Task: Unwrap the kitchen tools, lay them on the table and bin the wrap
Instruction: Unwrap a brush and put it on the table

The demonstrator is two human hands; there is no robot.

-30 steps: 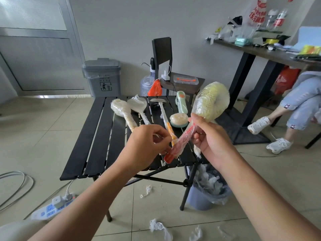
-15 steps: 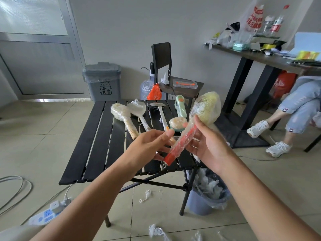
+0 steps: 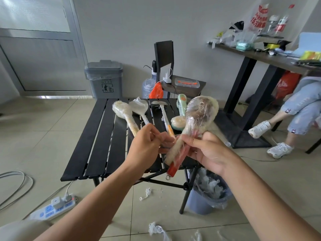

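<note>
Brush (image 3: 199, 112), fully filmed, is gripped at the neck by right hand (image 3: 210, 152). Wrap (image 3: 171, 148) by its handle is pinched by left hand (image 3: 147, 148). Beyond both hands, tools (image 3: 123, 112) lie on table (image 3: 97, 140), most wrapped. Bin (image 3: 208, 197) below right hand is part-filled w/ film. Judged approx. under halfway.

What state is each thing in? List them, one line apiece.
Red-handled brush: wrapped, gripped by the right hand.
Left hand: pinching that brush's wrap.
Wooden-handled brush: wrapped, lying on the table.
Clear spoon: wrapped, on the table.
Orange-handled tool: apparently unwrapped, on the table.
Blue bin: open, holding discarded wrap.
Grey waste bin: lid shut.
</note>
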